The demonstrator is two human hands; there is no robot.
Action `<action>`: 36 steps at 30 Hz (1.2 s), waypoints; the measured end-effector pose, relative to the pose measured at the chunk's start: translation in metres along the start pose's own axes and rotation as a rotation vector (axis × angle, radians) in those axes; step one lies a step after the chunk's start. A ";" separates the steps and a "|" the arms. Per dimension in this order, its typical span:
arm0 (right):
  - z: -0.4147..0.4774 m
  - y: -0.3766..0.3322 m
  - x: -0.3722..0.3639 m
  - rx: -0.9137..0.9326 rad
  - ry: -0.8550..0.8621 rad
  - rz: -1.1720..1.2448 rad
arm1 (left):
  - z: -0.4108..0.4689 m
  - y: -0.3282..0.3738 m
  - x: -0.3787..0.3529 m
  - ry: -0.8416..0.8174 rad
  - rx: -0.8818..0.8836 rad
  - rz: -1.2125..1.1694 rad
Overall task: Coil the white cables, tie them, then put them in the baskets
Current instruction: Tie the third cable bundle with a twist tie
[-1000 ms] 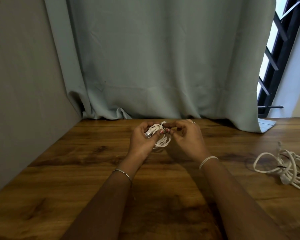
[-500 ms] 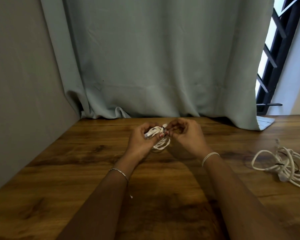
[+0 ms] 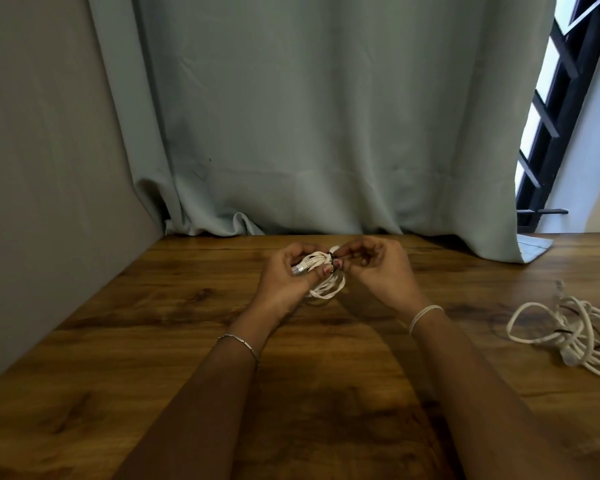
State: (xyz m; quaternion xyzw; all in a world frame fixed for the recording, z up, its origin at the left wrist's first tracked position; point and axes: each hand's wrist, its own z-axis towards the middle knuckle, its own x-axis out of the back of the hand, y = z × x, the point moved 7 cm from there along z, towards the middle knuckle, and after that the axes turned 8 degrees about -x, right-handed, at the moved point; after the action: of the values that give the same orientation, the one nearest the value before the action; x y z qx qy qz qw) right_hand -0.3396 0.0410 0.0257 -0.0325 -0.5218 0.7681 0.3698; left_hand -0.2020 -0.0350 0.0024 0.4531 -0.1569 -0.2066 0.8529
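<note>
Wood-grain table (image 3: pixel 153 341), glossy and knotted, is crossed nearest by two forearms. At centre, a small white cable coil (image 3: pixel 328 289) is gripped by the left hand (image 3: pixel 284 282), its plug end protruding toward 9 o'clock. A dark tie (image 3: pixel 332 257) on the coil is pinched by the right hand (image 3: pixel 381 271). At 3 o'clock, well apart, a loose white cable (image 3: pixel 568 334) is sprawled in tangled loops. At 12 o'clock the tabletop is bounded by a softly folded grey-green curtain (image 3: pixel 326 116).

Left forearm (image 3: pixel 208 403) and right forearm (image 3: pixel 471 393) converge at frame centre; left hand (image 3: pixel 284 280) grips a coiled cable (image 3: pixel 329 289), right hand (image 3: pixel 385 275) pinches its top, fingers curled.
</note>
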 end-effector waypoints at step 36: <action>-0.031 -0.044 -0.003 0.381 0.360 -0.600 | 0.002 0.005 0.005 0.063 -0.005 -0.168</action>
State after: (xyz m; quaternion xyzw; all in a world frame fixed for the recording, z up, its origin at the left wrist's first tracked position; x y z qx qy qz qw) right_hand -0.3005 0.0716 0.0465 0.0564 -0.2833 0.6910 0.6627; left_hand -0.1974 -0.0360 0.0081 0.4689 -0.0912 -0.2633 0.8382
